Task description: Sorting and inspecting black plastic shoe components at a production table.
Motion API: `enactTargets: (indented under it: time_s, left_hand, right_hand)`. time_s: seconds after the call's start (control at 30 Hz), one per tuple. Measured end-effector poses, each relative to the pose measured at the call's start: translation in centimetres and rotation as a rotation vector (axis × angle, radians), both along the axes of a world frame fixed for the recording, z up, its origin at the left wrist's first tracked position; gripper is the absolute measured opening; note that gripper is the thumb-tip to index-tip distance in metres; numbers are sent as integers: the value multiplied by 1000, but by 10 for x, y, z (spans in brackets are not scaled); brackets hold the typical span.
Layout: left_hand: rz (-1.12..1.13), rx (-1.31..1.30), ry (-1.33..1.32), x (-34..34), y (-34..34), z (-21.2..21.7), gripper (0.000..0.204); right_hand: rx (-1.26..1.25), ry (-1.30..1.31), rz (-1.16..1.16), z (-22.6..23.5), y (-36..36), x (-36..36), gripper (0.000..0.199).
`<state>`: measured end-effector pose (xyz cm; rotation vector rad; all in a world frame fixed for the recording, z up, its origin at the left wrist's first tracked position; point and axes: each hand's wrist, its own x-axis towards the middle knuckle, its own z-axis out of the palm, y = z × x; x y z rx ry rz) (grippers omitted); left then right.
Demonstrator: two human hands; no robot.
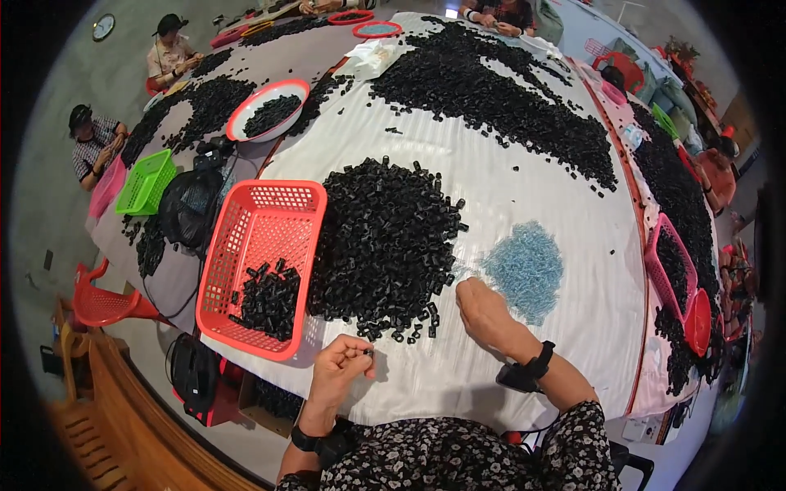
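Two hands are seen over a table covered with a white cloth (524,196). A small black piece (368,353) is pinched between the thumb and fingers of the left hand (340,372), just above the near edge of the cloth. The right hand (485,313) is laid on the cloth with its fingers bent down and close together; whether anything is held under them cannot be told. Its fingertips are placed near the left edge of a pile of small light blue bits (524,266).

A big heap of black pieces (385,241) is found between the two hands and a little farther away. A red basket (260,262) is set touching the left side of that heap, and some black pieces are kept in its near corner. A dark band is worn on each wrist.

More black pieces are spread far across the table. A white bowl with a red rim (270,110) and a green basket (147,182) are seen farther off to the left. Other people are seated around the far edges.
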<state>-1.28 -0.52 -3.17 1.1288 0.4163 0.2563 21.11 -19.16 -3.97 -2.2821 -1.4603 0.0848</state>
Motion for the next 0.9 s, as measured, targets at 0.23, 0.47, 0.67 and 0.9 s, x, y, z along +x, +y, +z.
enactTargets:
  time_s: [0.23, 0.47, 0.67, 0.9]
  left_hand:
    - [-25, -19, 48, 0, -4, -18, 13]
    - [-57, -249, -45, -3, 7, -46, 13]
    - [-39, -306, -95, -4, 7, -48, 13]
    - [-92, -324, -124, -2, 10, -50, 17]
  right_hand:
    - [12, 83, 149, 2, 23, -27, 15]
    - [124, 253, 225, -10, 87, -29, 15]
    - [418, 238, 108, -7, 125, 5, 16]
    - [355, 433, 44, 20, 82, -5, 8]
